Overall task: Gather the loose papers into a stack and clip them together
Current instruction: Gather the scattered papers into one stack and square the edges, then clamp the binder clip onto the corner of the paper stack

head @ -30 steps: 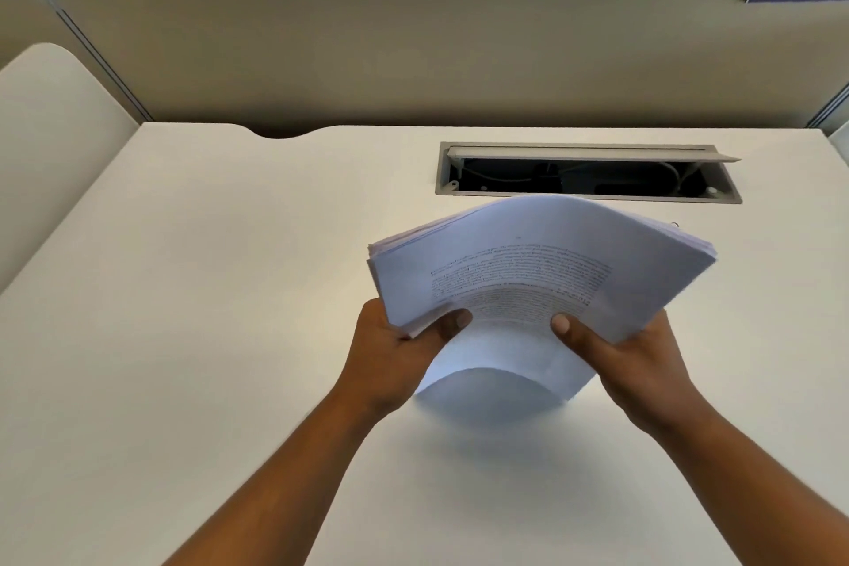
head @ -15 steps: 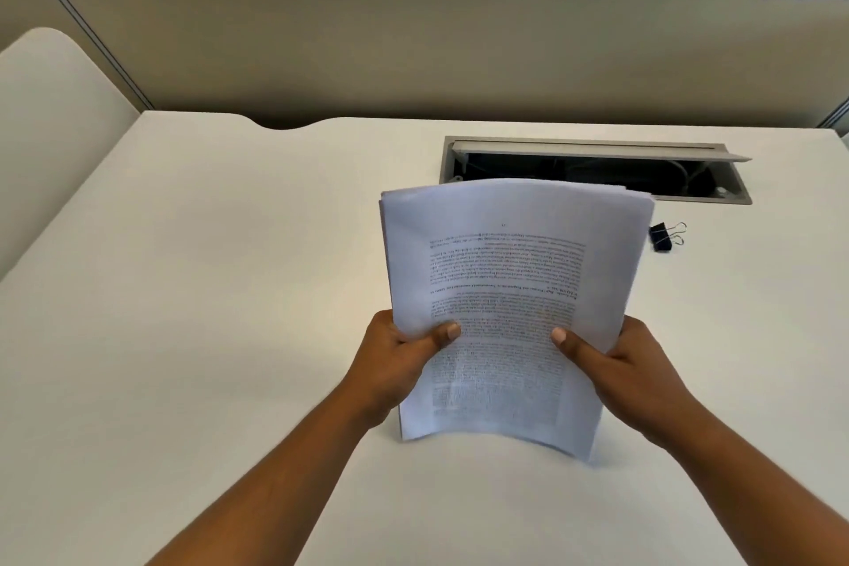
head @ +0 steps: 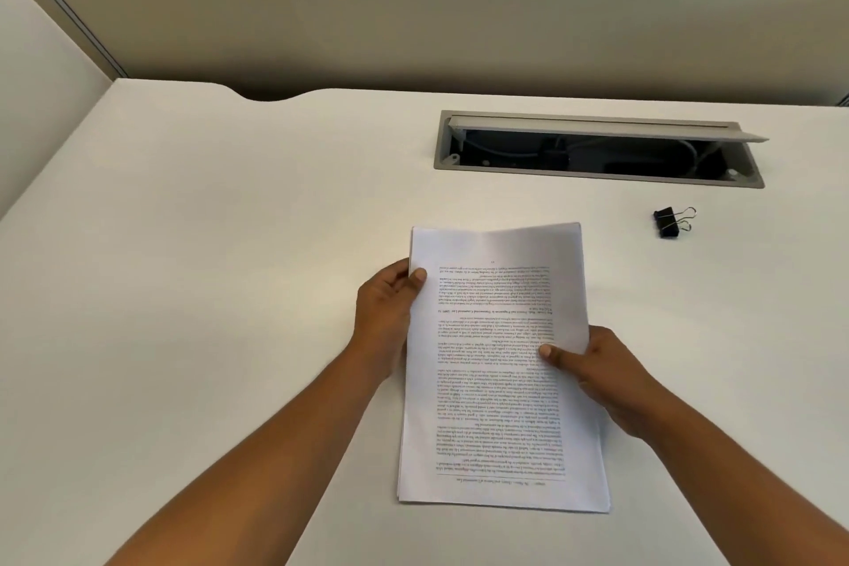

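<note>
At mid-frame, your left hand [head: 385,306] and right hand [head: 599,365] flanked the paper stack [head: 498,400], fingers [head: 417,277] pinching its left and right edges.

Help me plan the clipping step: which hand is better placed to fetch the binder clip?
Right. The binder clip lies on the desk beyond the paper stack and to its right, nearer the right hand. The left hand grips the opposite edge and could steady it.
</note>
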Demonstrator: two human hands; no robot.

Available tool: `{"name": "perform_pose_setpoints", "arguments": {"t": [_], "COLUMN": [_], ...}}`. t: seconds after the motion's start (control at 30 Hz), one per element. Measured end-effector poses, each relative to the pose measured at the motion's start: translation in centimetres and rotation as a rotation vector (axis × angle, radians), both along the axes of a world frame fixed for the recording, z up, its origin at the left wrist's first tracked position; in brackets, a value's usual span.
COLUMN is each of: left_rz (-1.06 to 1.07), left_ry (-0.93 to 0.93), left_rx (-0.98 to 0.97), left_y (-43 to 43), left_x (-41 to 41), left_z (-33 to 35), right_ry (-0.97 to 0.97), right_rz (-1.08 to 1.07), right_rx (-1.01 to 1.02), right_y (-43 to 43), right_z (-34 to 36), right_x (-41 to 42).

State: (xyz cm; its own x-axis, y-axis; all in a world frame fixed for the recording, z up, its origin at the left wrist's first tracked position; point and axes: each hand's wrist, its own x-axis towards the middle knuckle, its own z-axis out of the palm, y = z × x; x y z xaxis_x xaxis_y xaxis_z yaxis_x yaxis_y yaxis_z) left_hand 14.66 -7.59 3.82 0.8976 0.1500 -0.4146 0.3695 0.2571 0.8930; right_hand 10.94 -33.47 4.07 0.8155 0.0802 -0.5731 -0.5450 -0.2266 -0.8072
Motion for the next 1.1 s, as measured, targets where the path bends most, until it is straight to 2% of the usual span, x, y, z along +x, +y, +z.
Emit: {"name": "perform_pose_setpoints", "arguments": {"t": [0.13,0.2,0.27,0.33,0.4,0.47,0.57,0.9,1.0,1.1], "left_rz": [0.013,0.009,-0.003,-0.008,-0.009,-0.010,-0.004,-0.017,0.002,0.021], "left_ry": [-0.009,-0.024,-0.041,-0.053,-0.053,-0.056,-0.056,-0.050,-0.067,-0.083], "left_rx": [-0.030,-0.031,-0.018,-0.013,-0.008,0.002,0.013,0.022,0.070,0.076], "left_y": [-0.2,-0.2,-0.3,-0.4,-0.4,-0.4,-0.4,-1.1,-0.9,-0.8], "left_x": [1.0,1.4,1.5,1.6,1.6,1.6,1.5,2.9,3.0,3.0], "left_z": [-0.9,-1.2,-1.6,-1.9,-2.1,-2.1,-2.1,-1.0,-1.7,-2.3], "right_ry": [-0.007,-0.084,-0.249,-0.521,-0.701,-0.756,-0.774,-0.833,-0.820,-0.714], "right_rz": [0.031,-0.023,-0.158,-0.117,0.098,0.310,0.436,0.479,0.468,0.276], "right_rx": [-0.090,-0.295,-0.619,-0.790,-0.803,-0.816,-0.850,-0.953,-0.861,-0.642], "right_y": [0.0,0.2,0.4,1.0,1.9,2.9,3.6,3.7,3.6,2.1], "right_z": [0.0,0.2,0.5,0.3,-0.1,-1.2,-3.1,-4.9,-4.3,-2.6], "right_x": [0.4,0.5,0.4,-0.3,-0.9,-1.5,-1.9,-2.3,-2.1,-0.1]}}
